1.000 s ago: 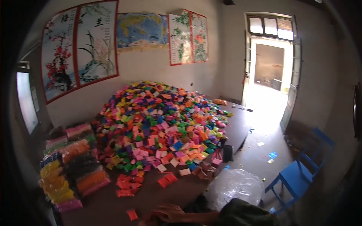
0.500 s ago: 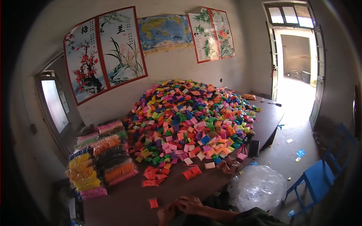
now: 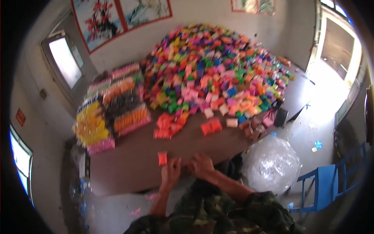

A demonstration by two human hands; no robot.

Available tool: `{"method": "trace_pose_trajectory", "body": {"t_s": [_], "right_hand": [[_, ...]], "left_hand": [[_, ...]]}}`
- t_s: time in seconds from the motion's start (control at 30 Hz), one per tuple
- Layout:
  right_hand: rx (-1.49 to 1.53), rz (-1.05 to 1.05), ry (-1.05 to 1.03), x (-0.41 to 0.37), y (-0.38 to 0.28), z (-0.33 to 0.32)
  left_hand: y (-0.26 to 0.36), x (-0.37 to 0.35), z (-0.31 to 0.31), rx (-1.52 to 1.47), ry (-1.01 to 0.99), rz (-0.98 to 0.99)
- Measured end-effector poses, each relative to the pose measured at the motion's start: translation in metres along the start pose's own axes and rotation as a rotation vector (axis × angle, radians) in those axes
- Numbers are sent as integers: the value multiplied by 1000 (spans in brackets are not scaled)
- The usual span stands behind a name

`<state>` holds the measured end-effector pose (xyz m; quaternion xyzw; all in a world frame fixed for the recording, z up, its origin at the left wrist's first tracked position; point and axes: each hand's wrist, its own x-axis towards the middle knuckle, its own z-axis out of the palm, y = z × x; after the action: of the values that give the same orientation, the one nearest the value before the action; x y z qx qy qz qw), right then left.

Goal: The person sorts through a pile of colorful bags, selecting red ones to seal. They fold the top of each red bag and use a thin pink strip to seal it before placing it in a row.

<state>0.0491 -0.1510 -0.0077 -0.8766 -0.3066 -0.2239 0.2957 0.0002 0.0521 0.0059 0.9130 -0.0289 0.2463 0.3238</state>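
At the table's near edge my left hand (image 3: 171, 171) is closed, its fingertips pinched on something small and pinkish that I cannot make out. A short way to its right, my right hand (image 3: 199, 164) is curled, and blur hides what its fingers hold, if anything. Just above my left hand lies a single red packet (image 3: 162, 158) on the brown table (image 3: 124, 167). Farther back are a cluster of red packets (image 3: 165, 126) and a red pair (image 3: 211, 127). Behind them rises a large heap of small coloured packets (image 3: 210, 70).
Bundled packs (image 3: 93, 124) in yellow, orange, black and pink are stacked at the left. A clear plastic bag (image 3: 272, 163) bulges beside the table at the right, near a blue chair (image 3: 326, 187). A dark box (image 3: 281, 117) stands at the right table edge.
The view has tilted down, bringing the camouflage clothing and near table edge into sight. My hands, close together before, are now slightly apart.
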Motion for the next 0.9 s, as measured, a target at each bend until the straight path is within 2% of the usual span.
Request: {"method": "trace_pose_trajectory", "body": {"t_s": [0.13,0.33,0.43,0.63,0.73,0.9], "right_hand": [[105,89,-20,0,-5,-10],[90,100,14,1,-9,-17],[92,127,11,3,-12,-20],[113,93,26,1,-5,-12],[113,88,10,2,-5,-14],[102,88,11,7,-10,-19]], "left_hand": [[13,-2,-11,-56,-37,-117],[19,-9,-18,-80,-9,-115],[21,-10,-18,-33,-80,-190],[26,-12,-3,-61,-102,-147],[28,-11,0,11,-159,-204],[22,-1,2,96,-222,-128]]}}
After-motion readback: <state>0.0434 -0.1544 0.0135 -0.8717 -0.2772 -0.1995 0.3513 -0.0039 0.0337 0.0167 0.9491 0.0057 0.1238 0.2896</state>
